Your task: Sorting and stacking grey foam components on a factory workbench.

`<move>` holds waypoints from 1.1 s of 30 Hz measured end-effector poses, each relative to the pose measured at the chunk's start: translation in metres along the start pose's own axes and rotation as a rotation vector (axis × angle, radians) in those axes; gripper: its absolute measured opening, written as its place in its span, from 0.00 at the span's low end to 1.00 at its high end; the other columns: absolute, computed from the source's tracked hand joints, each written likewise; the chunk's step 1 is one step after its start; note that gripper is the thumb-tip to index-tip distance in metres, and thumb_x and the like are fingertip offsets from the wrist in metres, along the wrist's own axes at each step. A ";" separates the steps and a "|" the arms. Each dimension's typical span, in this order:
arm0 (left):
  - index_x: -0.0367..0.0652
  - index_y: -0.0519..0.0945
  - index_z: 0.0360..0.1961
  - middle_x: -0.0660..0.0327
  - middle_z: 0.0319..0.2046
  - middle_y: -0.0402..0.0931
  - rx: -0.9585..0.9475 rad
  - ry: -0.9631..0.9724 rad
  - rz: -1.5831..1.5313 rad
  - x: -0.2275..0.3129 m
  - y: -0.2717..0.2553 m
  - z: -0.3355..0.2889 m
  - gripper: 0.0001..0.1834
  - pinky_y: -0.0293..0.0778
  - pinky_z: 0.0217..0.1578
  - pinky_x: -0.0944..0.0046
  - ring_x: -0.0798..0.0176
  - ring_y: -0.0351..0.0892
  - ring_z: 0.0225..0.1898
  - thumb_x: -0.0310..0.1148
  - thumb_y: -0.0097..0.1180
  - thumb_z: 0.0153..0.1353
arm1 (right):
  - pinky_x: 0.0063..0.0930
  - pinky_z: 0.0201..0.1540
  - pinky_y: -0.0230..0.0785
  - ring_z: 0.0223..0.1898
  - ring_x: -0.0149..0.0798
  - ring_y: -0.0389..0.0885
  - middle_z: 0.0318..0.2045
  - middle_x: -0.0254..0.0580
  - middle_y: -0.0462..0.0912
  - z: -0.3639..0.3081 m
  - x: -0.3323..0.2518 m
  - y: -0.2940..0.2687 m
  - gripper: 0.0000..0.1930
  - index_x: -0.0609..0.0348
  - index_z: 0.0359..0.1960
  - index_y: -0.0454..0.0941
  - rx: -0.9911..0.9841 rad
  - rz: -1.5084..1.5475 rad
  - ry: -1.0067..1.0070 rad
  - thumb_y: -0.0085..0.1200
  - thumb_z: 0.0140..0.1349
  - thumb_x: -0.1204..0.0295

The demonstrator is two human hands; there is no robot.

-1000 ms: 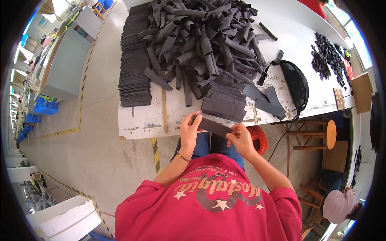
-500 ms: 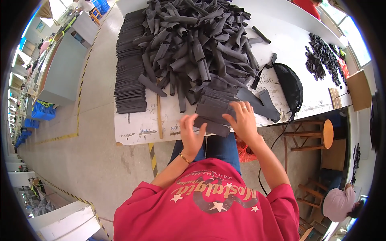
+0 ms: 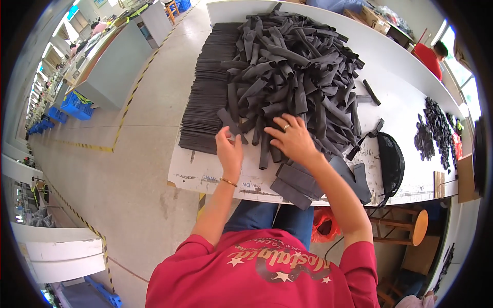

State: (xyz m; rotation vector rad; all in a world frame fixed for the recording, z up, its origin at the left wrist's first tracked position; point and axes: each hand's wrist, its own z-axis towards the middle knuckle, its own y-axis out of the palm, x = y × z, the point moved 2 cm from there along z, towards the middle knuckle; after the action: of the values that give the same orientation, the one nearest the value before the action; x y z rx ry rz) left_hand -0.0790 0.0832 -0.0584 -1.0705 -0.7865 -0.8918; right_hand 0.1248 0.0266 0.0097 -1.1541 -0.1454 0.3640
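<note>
A large heap of dark grey rolled fabric pieces (image 3: 298, 66) lies on the white table. My left hand (image 3: 229, 156) is at the heap's near left edge, thumb and fingers apart, at the lower end of a loose grey fabric piece (image 3: 229, 121). My right hand (image 3: 294, 139) reaches over the near side of the heap with fingers spread; its fingertips are on or just above the rolled pieces. Below my right forearm, a small overlapping stack of flat grey fabric pieces (image 3: 294, 185) sits at the table's front edge.
A long, neat row of stacked grey pieces (image 3: 203, 97) runs along the table's left side. To the right lie a black mesh pouch (image 3: 391, 164) and smaller black pieces (image 3: 439, 128). A wooden stool (image 3: 418, 227) stands at right. Someone in red (image 3: 427, 59) is beyond the partition.
Both hands have left the flat stack at the table edge and moved forward to the heap, the left also leftward. The view has shifted, and the loose piece by my left hand has turned slightly.
</note>
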 end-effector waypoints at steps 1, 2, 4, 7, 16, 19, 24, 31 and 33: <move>0.38 0.73 0.48 0.51 0.40 0.76 0.001 -0.004 0.000 -0.007 -0.001 0.008 0.17 0.73 0.38 0.57 0.53 0.78 0.37 0.31 0.60 0.59 | 0.42 0.58 0.59 0.58 0.45 0.67 0.52 0.37 0.74 0.004 0.016 0.008 0.17 0.42 0.48 0.81 -0.064 -0.093 -0.025 0.57 0.57 0.57; 0.38 0.73 0.47 0.51 0.36 0.77 -0.024 0.003 0.110 -0.017 -0.001 0.015 0.18 0.73 0.38 0.56 0.52 0.78 0.34 0.34 0.61 0.59 | 0.44 0.60 0.57 0.62 0.45 0.64 0.58 0.38 0.73 0.005 0.036 0.016 0.19 0.37 0.50 0.82 -0.237 -0.199 0.038 0.56 0.57 0.53; 0.38 0.73 0.46 0.52 0.33 0.78 -0.068 0.009 0.211 -0.023 0.005 0.024 0.19 0.73 0.37 0.55 0.51 0.79 0.32 0.37 0.61 0.59 | 0.47 0.66 0.54 0.68 0.45 0.58 0.67 0.39 0.65 -0.002 0.088 0.029 0.22 0.34 0.53 0.80 -0.410 -0.252 0.207 0.59 0.55 0.54; 0.37 0.74 0.42 0.55 0.24 0.79 -0.060 -0.031 0.274 -0.025 0.014 0.036 0.24 0.74 0.33 0.55 0.51 0.80 0.27 0.44 0.66 0.55 | 0.46 0.66 0.55 0.64 0.43 0.63 0.63 0.39 0.68 -0.022 0.155 0.035 0.22 0.38 0.53 0.79 -0.469 -0.348 0.307 0.61 0.54 0.61; 0.34 0.78 0.38 0.57 0.28 0.80 -0.108 -0.059 0.015 -0.015 0.021 0.035 0.15 0.75 0.33 0.61 0.61 0.80 0.28 0.36 0.62 0.59 | 0.49 0.64 0.58 0.64 0.50 0.63 0.61 0.47 0.70 -0.025 0.153 -0.011 0.18 0.50 0.48 0.82 -0.449 -0.172 0.288 0.60 0.56 0.62; 0.32 0.77 0.39 0.57 0.31 0.80 -0.152 -0.196 -0.317 -0.008 0.021 0.029 0.12 0.75 0.33 0.63 0.63 0.81 0.30 0.32 0.57 0.62 | 0.48 0.64 0.59 0.64 0.52 0.63 0.61 0.48 0.69 -0.050 0.122 -0.049 0.16 0.53 0.48 0.81 -0.245 0.042 0.243 0.58 0.58 0.65; 0.32 0.71 0.43 0.56 0.30 0.76 -0.250 -0.503 -0.822 -0.002 0.004 0.015 0.09 0.72 0.28 0.68 0.67 0.72 0.25 0.28 0.44 0.70 | 0.42 0.46 0.70 0.44 0.52 0.77 0.42 0.48 0.80 -0.137 0.072 -0.111 0.09 0.58 0.41 0.80 -0.037 0.157 0.547 0.56 0.59 0.71; 0.34 0.75 0.46 0.57 0.28 0.74 -0.560 -0.822 -1.367 0.033 0.048 -0.025 0.18 0.62 0.24 0.69 0.70 0.64 0.22 0.41 0.49 0.71 | 0.38 0.49 0.66 0.48 0.46 0.73 0.47 0.45 0.75 -0.283 0.034 -0.069 0.21 0.60 0.53 0.73 -0.238 -0.303 0.591 0.55 0.57 0.73; 0.35 0.76 0.48 0.58 0.31 0.75 -0.554 -0.759 -1.199 0.055 0.052 -0.038 0.16 0.66 0.29 0.68 0.68 0.65 0.23 0.38 0.51 0.70 | 0.37 0.50 0.66 0.48 0.44 0.73 0.47 0.46 0.75 -0.301 0.037 -0.052 0.23 0.65 0.53 0.73 -0.309 -0.404 0.535 0.54 0.53 0.76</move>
State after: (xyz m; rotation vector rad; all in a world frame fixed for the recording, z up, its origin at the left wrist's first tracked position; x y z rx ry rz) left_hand -0.0044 0.0468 -0.0417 -1.4295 -2.0007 -1.8056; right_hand 0.2590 -0.2392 -0.0674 -1.4520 0.0398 -0.3398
